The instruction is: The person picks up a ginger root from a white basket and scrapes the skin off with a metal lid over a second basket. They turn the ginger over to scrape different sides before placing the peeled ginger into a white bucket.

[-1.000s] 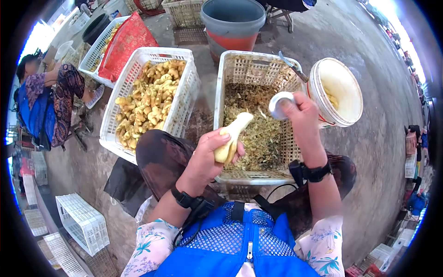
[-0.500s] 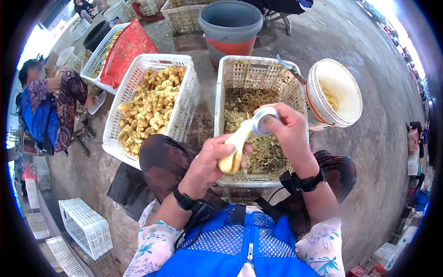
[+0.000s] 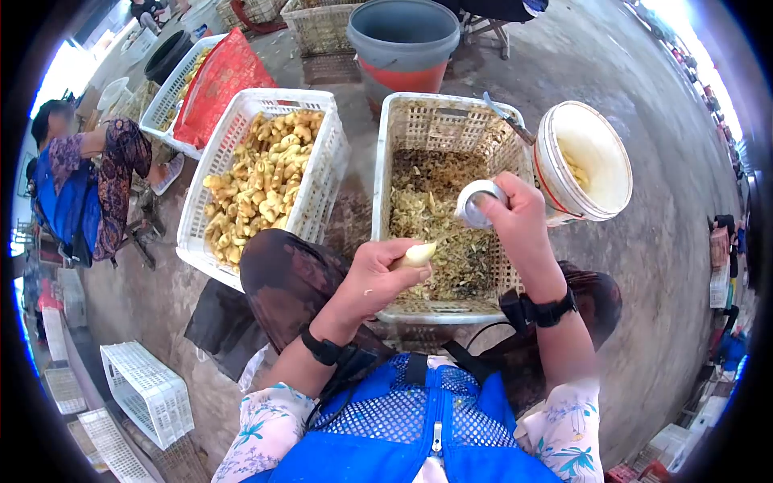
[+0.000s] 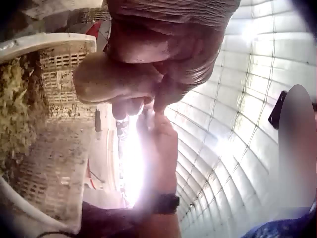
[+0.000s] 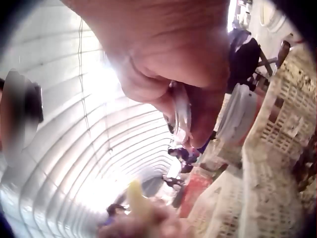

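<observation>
In the head view my left hand [image 3: 369, 282] grips a piece of ginger [image 3: 419, 254], its pale peeled end pointing away past the thumb and fingertips. The rest of the piece is hidden in the fist. To the right, my right hand [image 3: 522, 217] holds a round, silvery metal ring-like tool [image 3: 477, 203] between thumb and curled fingers, apart from the ginger. The right wrist view shows this tool's thin rim [image 5: 182, 114] in the fingers. Both hands are above a white crate [image 3: 439, 314] with ginger peelings [image 3: 443, 229] in it.
To the left stands a white crate [image 3: 310, 213] of unpeeled ginger [image 3: 266, 177]. A white bucket [image 3: 581, 121] with pale pieces inside is at right; a knife [image 3: 509, 118] lies by the crate's corner. Behind are a grey bucket [image 3: 403, 48] and red sack [image 3: 221, 88]. A person [image 3: 76, 177] sits at left.
The right hand brought the metal tool to the ginger's narrow end, then drew it away to the right. My left hand has turned the ginger, so mostly its tip shows now.
</observation>
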Available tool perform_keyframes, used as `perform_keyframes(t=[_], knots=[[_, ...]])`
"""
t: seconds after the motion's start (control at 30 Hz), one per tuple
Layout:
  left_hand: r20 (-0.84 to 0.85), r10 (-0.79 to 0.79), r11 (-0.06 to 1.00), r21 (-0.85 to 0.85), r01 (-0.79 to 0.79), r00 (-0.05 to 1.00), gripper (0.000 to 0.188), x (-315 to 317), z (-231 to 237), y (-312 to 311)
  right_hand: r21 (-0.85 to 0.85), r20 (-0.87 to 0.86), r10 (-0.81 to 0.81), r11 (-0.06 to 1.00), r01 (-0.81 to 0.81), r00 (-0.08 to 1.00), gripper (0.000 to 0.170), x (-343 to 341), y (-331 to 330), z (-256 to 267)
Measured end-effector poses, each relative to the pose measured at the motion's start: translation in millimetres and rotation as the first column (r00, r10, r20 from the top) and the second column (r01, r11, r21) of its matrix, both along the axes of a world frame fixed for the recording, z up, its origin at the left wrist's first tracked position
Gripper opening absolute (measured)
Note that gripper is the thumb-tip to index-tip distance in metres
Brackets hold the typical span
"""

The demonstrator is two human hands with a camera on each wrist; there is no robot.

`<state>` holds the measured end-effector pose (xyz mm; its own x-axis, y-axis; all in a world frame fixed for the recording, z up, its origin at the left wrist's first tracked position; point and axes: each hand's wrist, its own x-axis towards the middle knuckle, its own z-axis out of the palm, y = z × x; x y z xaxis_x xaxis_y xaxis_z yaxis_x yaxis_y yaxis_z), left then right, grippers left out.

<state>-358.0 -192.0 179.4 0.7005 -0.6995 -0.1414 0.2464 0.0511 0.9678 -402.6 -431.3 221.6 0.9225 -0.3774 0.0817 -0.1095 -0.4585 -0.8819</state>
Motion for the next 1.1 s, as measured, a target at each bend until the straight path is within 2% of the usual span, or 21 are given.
perform_keyframes(t=[0.07, 0.13, 0.17, 0.27, 0.3, 0.4, 0.43, 0.57, 0.6, 0.67, 0.7, 0.8, 0.83, 0.93, 0.97, 1.03, 1.1], knots=[[0.198, 0.014, 0.995, 0.094, -0.033, 0.98, 0.025, 1, -7, 1, 0.142, 0.065, 0.091, 0.985, -0.1, 0.994, 0.015, -6, 13, -3], [0.432, 0.047, 0.979, 0.157, -0.127, 0.901, 0.026, -1, -5, -2, 0.321, 0.107, 0.126, 0.935, -0.154, 0.986, 0.016, -8, 31, 1], [0.543, 0.088, 0.977, 0.116, -0.178, 0.835, 0.025, -1, -6, -6, 0.261, 0.067, 0.17, 0.948, -0.182, 0.983, 0.017, -10, 32, 4], [0.749, 0.077, 0.969, 0.1, -0.227, 0.659, 0.022, 4, -10, -6, 0.239, -0.013, 0.183, 0.955, -0.175, 0.983, 0.015, -8, 31, -9], [0.785, 0.06, 0.967, 0.109, -0.232, 0.617, 0.023, 4, -8, -4, 0.052, 0.004, 0.164, 0.985, -0.164, 0.986, 0.013, -5, 19, -22], [0.875, 0.022, 0.958, 0.119, -0.26, 0.484, 0.028, 4, -3, -4, 0.273, -0.048, 0.015, 0.962, -0.001, 0.999, 0.011, 6, 3, -29], [0.895, 0.025, 0.95, 0.117, -0.288, 0.446, 0.029, 5, -5, -5, 0.221, -0.037, 0.065, 0.974, -0.055, 0.997, 0.011, 3, 1, -23], [0.95, 0.011, 0.93, 0.105, -0.353, 0.311, 0.032, 5, -8, -5, 0.301, 0.04, 0.222, 0.927, -0.224, 0.974, 0.015, -6, 33, -2], [0.957, 0.016, 0.927, 0.093, -0.363, 0.288, 0.032, 3, -10, -6, 0.212, 0.009, 0.19, 0.959, -0.188, 0.982, 0.016, -5, 29, -12], [0.953, 0.03, 0.939, 0.077, -0.336, 0.302, 0.031, 1, -5, -4, 0.02, -0.045, 0.119, 0.993, -0.119, 0.992, 0.017, 4, 12, -38], [0.952, 0.04, 0.944, 0.065, -0.325, 0.305, 0.031, 2, -3, -3, 0.023, -0.046, 0.047, 0.999, -0.046, 0.998, 0.02, 9, 7, -35], [0.939, 0.009, 0.932, 0.117, -0.343, 0.345, 0.029, 3, -11, -3, 0.059, -0.075, 0.073, 0.996, -0.068, 0.994, 0.021, 6, -1, -20], [0.918, -0.024, 0.922, 0.173, -0.346, 0.395, 0.025, 2, -8, -2, 0.132, -0.049, 0.08, 0.989, -0.073, 0.996, 0.023, 5, -1, -22], [0.744, -0.026, 0.931, 0.261, -0.255, 0.668, 0.021, 2, -20, -6, 0.268, -0.01, 0.13, 0.955, -0.123, 0.991, 0.015, -1, 7, -18], [0.682, 0.024, 0.941, 0.232, -0.247, 0.731, 0.015, 0, -22, -7, 0.301, -0.001, 0.137, 0.945, -0.13, 0.991, 0.013, -3, 12, -16], [0.666, 0.047, 0.939, 0.226, -0.261, 0.744, 0.013, 0, -21, -10, 0.365, 0.016, 0.154, 0.919, -0.149, 0.988, 0.01, -3, 24, -12], [0.66, 0.053, 0.939, 0.223, -0.263, 0.749, 0.012, -1, -20, -12, 0.309, 0.011, 0.193, 0.932, -0.187, 0.981, 0.012, -3, 27, -18]])
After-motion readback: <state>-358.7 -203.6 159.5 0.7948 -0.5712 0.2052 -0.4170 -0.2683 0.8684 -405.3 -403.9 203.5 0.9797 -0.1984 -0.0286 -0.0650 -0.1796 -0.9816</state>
